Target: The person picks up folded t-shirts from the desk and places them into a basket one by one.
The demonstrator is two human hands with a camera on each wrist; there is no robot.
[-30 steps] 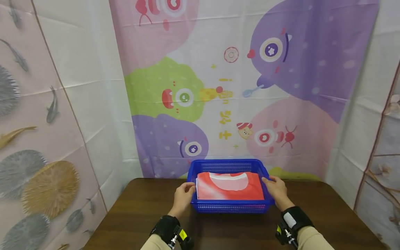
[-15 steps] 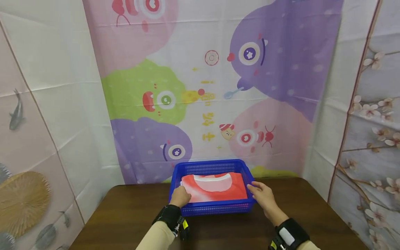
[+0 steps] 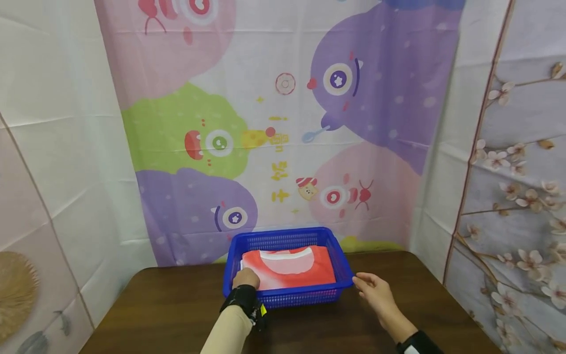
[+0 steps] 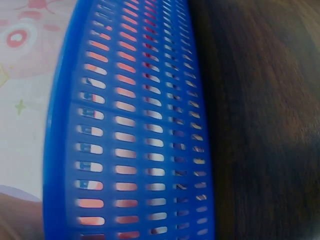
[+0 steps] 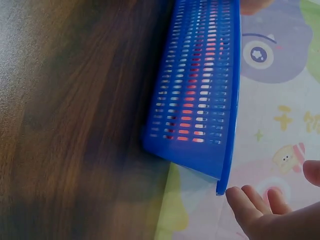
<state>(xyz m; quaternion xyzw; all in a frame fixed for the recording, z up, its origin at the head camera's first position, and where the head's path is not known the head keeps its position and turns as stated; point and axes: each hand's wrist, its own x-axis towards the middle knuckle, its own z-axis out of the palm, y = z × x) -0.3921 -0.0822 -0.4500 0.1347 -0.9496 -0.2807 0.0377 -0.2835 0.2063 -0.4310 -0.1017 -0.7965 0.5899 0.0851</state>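
Note:
A blue plastic basket (image 3: 305, 294) with slotted walls stands on the table. Inside lies a folded red shirt (image 3: 289, 268) with a white neckline band and a pink patch. My left hand (image 3: 246, 279) reaches over the basket's front left part, at the shirt's left side; its fingertips are hidden in the head view. Only a blurred bit of that hand (image 4: 20, 215) shows in the left wrist view. Just off the basket's front right corner is my right hand (image 3: 373, 292), holding nothing. Its fingers (image 5: 245, 205) are loosely extended and spread in the right wrist view.
The dark wooden table (image 3: 172, 309) extends on both sides of the basket and in front of it. Right behind hangs a cloth backdrop (image 3: 283, 162) with cartoon monsters. Patterned curtains (image 3: 517, 196) close in the sides.
The head view has turned rightward. My left hand has gone from the basket's left rim to over its front left part. The right hand has let go of the right rim and moved toward the front corner.

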